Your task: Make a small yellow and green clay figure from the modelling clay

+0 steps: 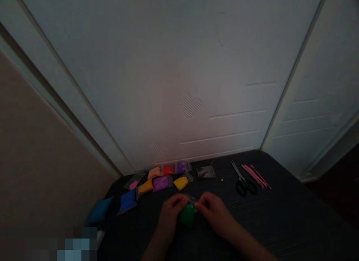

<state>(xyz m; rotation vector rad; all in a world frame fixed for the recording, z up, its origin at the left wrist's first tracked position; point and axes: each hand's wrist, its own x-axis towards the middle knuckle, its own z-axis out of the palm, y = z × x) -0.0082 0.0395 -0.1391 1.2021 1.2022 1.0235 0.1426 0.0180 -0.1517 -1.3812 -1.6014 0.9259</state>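
Observation:
A small clear bag of green modelling clay (187, 215) is between my hands, just above or on the dark table; I cannot tell which. My left hand (170, 213) pinches the bag's upper left edge between thumb and fingers. At its upper right edge my right hand (214, 211) is closed in a pinch too. The clear top of the bag shows between the fingertips. Beyond my hands lies a bag of yellow clay (181, 183), with a bag of purple-pink clay (160, 183) to its left.
More clay bags lie at the back left, among them an orange bag (145, 187), a blue bag (128, 201) and a teal bag (100, 211). Black-handled scissors (241, 178) and pink modelling tools (254, 176) lie at the right. A white panelled surface (157, 85) rises behind the table (280, 223).

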